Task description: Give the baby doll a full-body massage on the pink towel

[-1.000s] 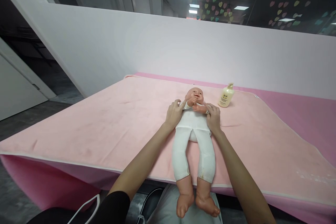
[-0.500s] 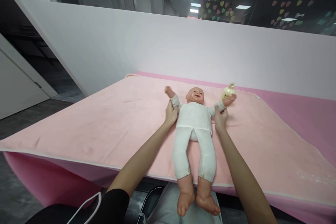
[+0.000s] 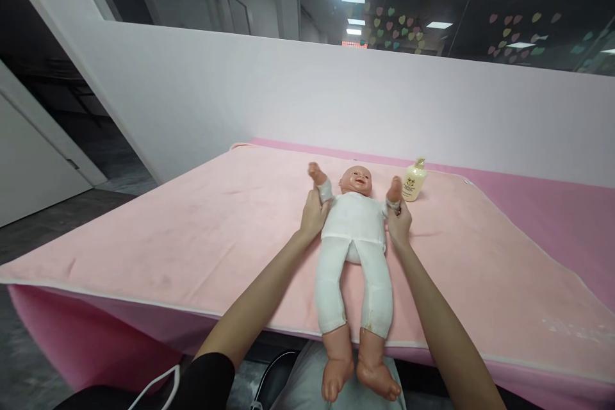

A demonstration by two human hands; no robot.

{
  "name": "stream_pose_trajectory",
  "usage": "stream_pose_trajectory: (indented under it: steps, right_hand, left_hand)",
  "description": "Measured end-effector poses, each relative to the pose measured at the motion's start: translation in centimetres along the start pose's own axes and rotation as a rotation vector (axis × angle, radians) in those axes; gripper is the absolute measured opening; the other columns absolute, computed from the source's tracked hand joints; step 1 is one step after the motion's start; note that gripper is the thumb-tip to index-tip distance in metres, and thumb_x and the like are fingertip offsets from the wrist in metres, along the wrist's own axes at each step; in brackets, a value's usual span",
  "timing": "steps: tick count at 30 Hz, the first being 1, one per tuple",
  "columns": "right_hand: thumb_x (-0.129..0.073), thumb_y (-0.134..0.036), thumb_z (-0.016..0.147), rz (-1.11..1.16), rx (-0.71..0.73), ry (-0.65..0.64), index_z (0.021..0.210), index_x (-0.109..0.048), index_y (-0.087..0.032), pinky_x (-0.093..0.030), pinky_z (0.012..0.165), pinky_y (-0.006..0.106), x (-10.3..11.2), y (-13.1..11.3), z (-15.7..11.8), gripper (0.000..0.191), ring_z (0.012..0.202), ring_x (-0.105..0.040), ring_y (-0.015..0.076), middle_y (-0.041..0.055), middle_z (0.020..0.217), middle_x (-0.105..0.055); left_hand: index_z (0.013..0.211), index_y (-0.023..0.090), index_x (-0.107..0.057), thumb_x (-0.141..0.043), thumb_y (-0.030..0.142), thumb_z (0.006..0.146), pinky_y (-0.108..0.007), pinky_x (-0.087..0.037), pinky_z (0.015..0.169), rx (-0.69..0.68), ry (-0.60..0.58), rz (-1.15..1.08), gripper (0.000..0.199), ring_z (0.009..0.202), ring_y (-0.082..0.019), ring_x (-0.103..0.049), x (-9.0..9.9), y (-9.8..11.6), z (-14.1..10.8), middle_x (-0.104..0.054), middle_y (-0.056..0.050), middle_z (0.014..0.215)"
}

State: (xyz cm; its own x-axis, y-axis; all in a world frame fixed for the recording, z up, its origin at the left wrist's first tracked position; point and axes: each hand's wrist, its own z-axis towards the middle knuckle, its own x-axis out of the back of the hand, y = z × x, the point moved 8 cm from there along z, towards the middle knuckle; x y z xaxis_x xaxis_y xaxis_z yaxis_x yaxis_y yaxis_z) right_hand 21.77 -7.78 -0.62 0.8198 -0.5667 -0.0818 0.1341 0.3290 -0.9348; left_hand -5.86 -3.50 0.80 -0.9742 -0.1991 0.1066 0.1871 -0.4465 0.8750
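Note:
A baby doll [image 3: 354, 221] with a white cloth body lies on its back on a pink blanket [image 3: 192, 230], head away from me, its bare feet hanging over the near edge. My left hand [image 3: 314, 210] is closed around the doll's arm on the left. Around the arm on the right, my right hand [image 3: 400, 223] is closed too. Both doll arms are bent upward, hands raised beside the head. Just behind the right-hand doll arm stands a pale yellow pump bottle [image 3: 414, 180], its lower left partly covered by the doll's hand.
A white wall panel [image 3: 336, 96] rises behind the table, with dark glass above it bearing heart stickers. A white cable [image 3: 156, 387] loops near my left sleeve. My lap shows below the table's near edge.
The doll's arm on the right has swung inward and up toward its head, uncovering more of the bottle. The left one has shifted slightly inward. The view has tilted up slightly.

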Motion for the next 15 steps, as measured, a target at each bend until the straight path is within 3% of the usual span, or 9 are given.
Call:
stream_pose_trajectory:
  steps: [3, 6, 11, 15]
  right_hand:
    - [-0.042, -0.005, 0.059, -0.011, 0.136, -0.169, 0.101, -0.065, -0.021, -0.031, 0.106, 0.034, -2.1, -1.7, -1.1, 0.05, 0.112, -0.05, 0.0138, 0.0012, 0.114, -0.062]
    - [-0.038, -0.003, 0.055, -0.062, 0.172, -0.258, 0.094, -0.068, -0.025, -0.027, 0.109, 0.035, -3.1, -1.9, -1.7, 0.054, 0.112, -0.049, 0.0137, -0.001, 0.111, -0.063]
    - [-0.038, -0.002, 0.054, -0.158, 0.209, -0.32, 0.09, -0.07, -0.026, -0.029, 0.109, 0.039, -3.6, -2.0, -1.8, 0.053, 0.11, -0.051, 0.0161, -0.0004, 0.107, -0.064]
    - [-0.044, -0.004, 0.057, -0.051, 0.156, -0.273, 0.091, -0.068, -0.023, -0.034, 0.104, 0.037, -2.9, -1.7, -1.2, 0.047, 0.105, -0.054, 0.016, -0.0001, 0.104, -0.065]
  left_hand:
    - [0.112, 0.023, -0.058, -0.064, 0.021, 0.069, -0.032, -0.038, 0.088, -0.107, -0.14, 0.155, 0.044, 0.097, -0.024, -0.048, -1.5, 1.5, -0.5, -0.054, -0.008, 0.096]
    - [0.113, 0.028, -0.06, -0.063, 0.018, 0.069, -0.03, -0.036, 0.089, -0.134, -0.217, 0.223, 0.046, 0.098, -0.024, -0.047, -2.4, 1.8, -0.6, -0.054, -0.008, 0.097]
    - [0.11, 0.031, -0.062, -0.056, 0.015, 0.072, -0.031, -0.036, 0.09, -0.245, -0.337, 0.387, 0.042, 0.097, -0.023, -0.047, -3.3, 2.0, -0.7, -0.054, -0.008, 0.099]
    - [0.118, 0.03, -0.056, -0.054, 0.017, 0.074, -0.031, -0.039, 0.087, -0.256, -0.29, 0.334, 0.046, 0.095, -0.022, -0.05, -2.6, 1.8, -0.6, -0.054, -0.007, 0.097]
